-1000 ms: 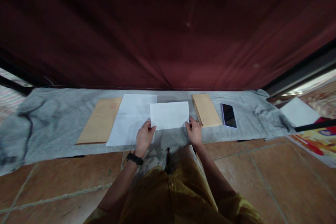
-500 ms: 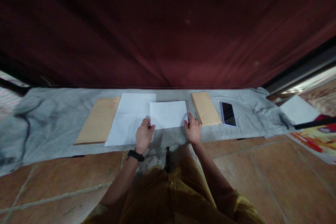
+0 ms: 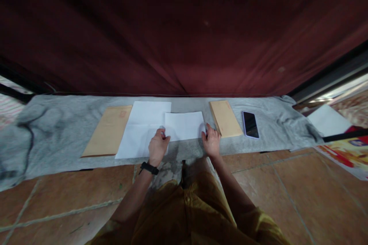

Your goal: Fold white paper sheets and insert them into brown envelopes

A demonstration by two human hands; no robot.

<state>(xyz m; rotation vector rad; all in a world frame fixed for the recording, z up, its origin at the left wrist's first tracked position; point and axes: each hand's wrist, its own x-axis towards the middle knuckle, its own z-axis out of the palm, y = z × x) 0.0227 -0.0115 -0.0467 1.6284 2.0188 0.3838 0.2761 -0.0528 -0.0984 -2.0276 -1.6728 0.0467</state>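
A small white sheet of paper with a faint crease lies in front of me, low over the grey cloth. My left hand has its fingers curled at the sheet's left edge, thumb and forefinger pinching near the corner. At the right edge, my right hand grips the other near corner between thumb and fingers. A larger creased white sheet lies flat at the left, partly beneath my left hand and the small sheet's edge. Just beyond my right hand rests a brown envelope.
Another brown envelope lies left of the large sheet. A phone lies on the grey cloth at the right. Behind the cloth hangs a dark red curtain. Tiled floor and a colourful printed sheet are nearby.
The small sheet's far edge has dropped slightly toward me, so the paper looks lower and flatter. Both hands stay almost in the same place.
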